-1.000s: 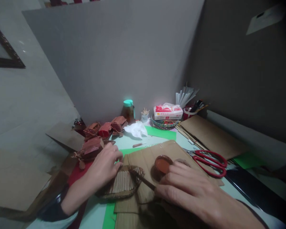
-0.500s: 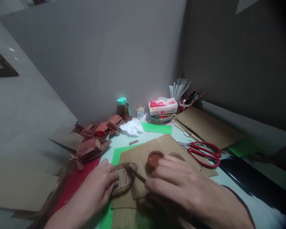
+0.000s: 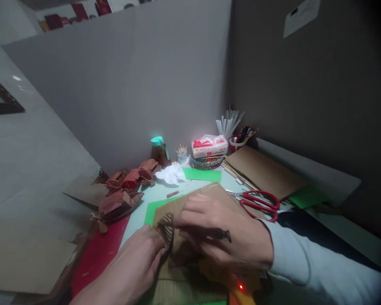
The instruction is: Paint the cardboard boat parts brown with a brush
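Note:
My left hand [image 3: 136,254] is closed around a small model boat hull [image 3: 167,228], whose striped end of thin strips sticks out past the fingers. Over the cardboard my right hand [image 3: 216,224] is closed on a slim, dark paintbrush [image 3: 222,234]; its handle end shows at the back of the hand, while its tip is hidden. Its fingertips are close to the hull's end; whether they touch it I cannot tell. Under both hands lies brown cardboard [image 3: 206,192]. Below my right hand is an orange glue gun [image 3: 241,296] with a red light on.
Red-handled scissors [image 3: 260,205] lie right of the cardboard. Reddish-brown model boats [image 3: 119,205] stand at left. Farther back are a crumpled tissue [image 3: 171,173], a teal-lidded bottle [image 3: 159,150], a toothpick cup [image 3: 181,156], a tissue pack [image 3: 209,146] on a basket and cardboard sheets [image 3: 266,173].
My right hand has moved left and covers the cap of brown paint. The hull has turned in my left hand, its striped end now pointing up. The orange glue gun has come into view.

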A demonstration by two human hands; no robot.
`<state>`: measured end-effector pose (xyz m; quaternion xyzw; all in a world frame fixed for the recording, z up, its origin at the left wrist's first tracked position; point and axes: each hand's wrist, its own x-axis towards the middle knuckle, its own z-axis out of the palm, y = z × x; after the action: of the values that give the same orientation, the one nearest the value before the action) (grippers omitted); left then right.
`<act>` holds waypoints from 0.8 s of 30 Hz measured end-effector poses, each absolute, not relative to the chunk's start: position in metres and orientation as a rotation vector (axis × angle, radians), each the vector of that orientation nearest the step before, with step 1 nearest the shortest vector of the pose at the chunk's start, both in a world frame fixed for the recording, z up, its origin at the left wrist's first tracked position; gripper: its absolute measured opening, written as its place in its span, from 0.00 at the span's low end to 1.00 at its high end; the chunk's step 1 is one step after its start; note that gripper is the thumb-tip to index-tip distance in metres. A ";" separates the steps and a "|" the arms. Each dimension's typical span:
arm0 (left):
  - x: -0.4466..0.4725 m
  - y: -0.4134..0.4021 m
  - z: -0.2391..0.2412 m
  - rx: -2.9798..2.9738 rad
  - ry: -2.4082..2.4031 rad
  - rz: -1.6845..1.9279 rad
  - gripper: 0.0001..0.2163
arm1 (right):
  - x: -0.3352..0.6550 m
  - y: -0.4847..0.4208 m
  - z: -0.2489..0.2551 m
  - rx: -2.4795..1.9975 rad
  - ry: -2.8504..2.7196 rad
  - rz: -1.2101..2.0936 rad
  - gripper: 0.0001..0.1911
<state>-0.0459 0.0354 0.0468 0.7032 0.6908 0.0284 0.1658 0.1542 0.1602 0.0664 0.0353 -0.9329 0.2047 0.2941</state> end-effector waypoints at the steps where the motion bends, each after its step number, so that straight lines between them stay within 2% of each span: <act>1: -0.043 0.036 0.047 2.019 1.988 0.036 0.11 | 0.153 0.162 0.067 0.075 -2.474 0.525 0.09; 5: -0.036 0.037 0.049 2.033 2.088 -0.114 0.08 | 0.152 0.163 0.069 0.001 -2.433 0.494 0.09; 11: -0.029 0.031 0.048 1.986 2.185 -0.164 0.10 | 0.163 0.161 0.073 0.008 -2.291 0.630 0.12; 15: -0.023 0.031 0.046 1.980 2.209 -0.203 0.12 | 0.188 0.163 0.080 -0.084 -2.044 0.689 0.09; 20: -0.012 0.043 0.045 1.999 2.233 -0.167 0.11 | 0.228 0.169 0.080 -0.298 -1.800 0.718 0.05; 24: -0.007 0.054 0.055 1.979 2.247 -0.081 0.11 | 0.252 0.174 0.073 -0.468 -1.685 0.740 0.07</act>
<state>-0.0071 0.0538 0.0546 0.6590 0.7481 -0.0269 0.0730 0.2517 0.1744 0.0733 -0.2005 -0.7217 0.3167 0.5820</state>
